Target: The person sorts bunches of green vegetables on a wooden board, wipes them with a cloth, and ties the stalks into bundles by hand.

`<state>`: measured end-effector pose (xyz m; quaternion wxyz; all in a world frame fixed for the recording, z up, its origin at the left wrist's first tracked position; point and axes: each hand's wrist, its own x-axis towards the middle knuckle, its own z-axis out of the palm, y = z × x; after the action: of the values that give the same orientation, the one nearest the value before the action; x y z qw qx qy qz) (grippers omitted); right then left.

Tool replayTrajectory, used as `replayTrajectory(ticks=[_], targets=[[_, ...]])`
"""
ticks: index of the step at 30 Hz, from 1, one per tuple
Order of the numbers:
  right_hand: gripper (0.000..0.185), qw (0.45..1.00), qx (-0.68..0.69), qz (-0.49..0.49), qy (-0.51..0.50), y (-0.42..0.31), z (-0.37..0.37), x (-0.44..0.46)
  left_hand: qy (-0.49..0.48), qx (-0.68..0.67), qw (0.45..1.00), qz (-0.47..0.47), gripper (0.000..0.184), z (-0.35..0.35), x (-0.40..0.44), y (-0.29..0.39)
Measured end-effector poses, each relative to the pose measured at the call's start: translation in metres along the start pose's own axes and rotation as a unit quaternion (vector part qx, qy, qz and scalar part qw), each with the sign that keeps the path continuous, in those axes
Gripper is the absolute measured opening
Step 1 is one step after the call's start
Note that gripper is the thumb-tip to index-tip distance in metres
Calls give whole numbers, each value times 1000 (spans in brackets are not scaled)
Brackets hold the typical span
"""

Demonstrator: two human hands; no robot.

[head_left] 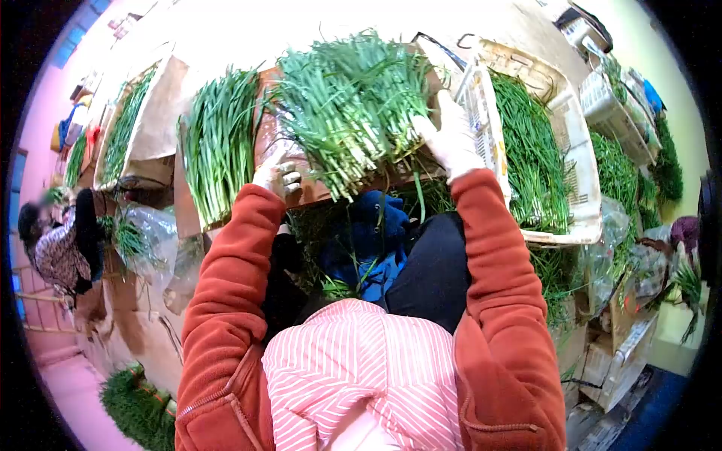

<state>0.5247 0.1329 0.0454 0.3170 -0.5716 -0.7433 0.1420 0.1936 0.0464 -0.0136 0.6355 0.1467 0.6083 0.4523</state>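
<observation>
A wide pile of garlic chives (361,105) lies across a brown board (274,124) over my lap, white stem ends facing me. My right hand (453,140), in a pale glove, rests along the pile's right side, fingers stretched forward and thumb touching the stems. To the left of the pile is my left hand (278,174), also gloved, its fingers loosely bent with the thumb apart and nothing visible in it. Left of that hand lies a neat bundle of garlic chives (220,146), stems toward me.
A white plastic crate (590,203) full of chives stands close on the right. Another chive-filled crate (143,171) sits at the left, near clear plastic bags (154,240). A person (64,244) is at the far left. Chives (135,406) lie on the floor at lower left.
</observation>
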Motion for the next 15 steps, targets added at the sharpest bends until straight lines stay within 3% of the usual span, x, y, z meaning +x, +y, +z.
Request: replayTrajectory(ticks=[1, 3, 5, 6, 7, 9, 12, 15], targets=[[60, 995, -48, -33, 86, -15, -3, -9, -11, -4, 1000, -9, 78, -3, 0, -5], [41, 999, 17, 25, 32, -52, -20, -31, -17, -14, 999, -30, 80, 2, -5, -18], [29, 993, 84, -79, 26, -67, 4, -56, -46, -19, 998, -36, 78, 4, -5, -31], [27, 995, 64, -72, -18, -84, 9, -67, -46, -26, 998, -43, 78, 10, -10, -31], [34, 995, 5, -93, -21, -91, 20, -73, -60, -6, 998, -31, 74, 16, -14, -30], [58, 977, -148, -13, -155, -112, 28, -70, -84, -13, 996, -38, 71, 20, -1, -34], [92, 935, -257, 49, -239, -121, 57, -65, -72, -11, 997, -32, 69, 28, 7, -37], [98, 918, -278, 93, -266, -122, 80, -67, -75, -20, 997, -29, 63, 39, 6, -30]])
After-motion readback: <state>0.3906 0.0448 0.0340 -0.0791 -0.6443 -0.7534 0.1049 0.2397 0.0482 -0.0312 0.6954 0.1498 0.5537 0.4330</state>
